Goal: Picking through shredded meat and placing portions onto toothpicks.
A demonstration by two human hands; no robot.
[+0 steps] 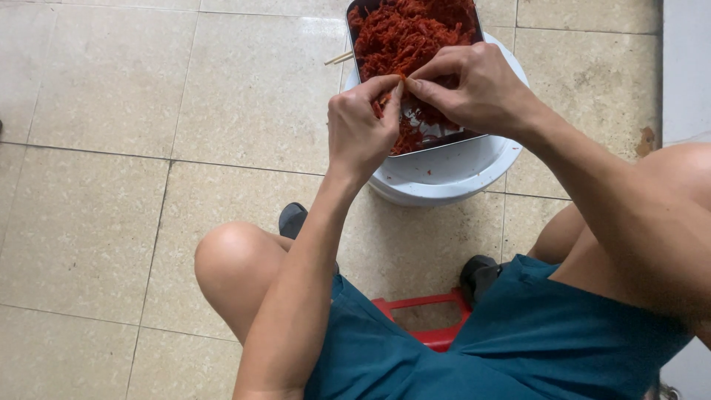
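Both hands over steel tray (474, 137), which sits on upturned white tub (444, 174) on tiled floor (111, 185). Left hand (361, 126) & right hand (474, 85) pinch one red strand (401, 76) betw. fingertips, apparently pulling it apart. Tray mostly heaped w/ red shreds (411, 33), fibrous, dry-looking; near corner bare metal. Judged: bulk shredded, little left. Thin sticks (338, 58) beside tray.
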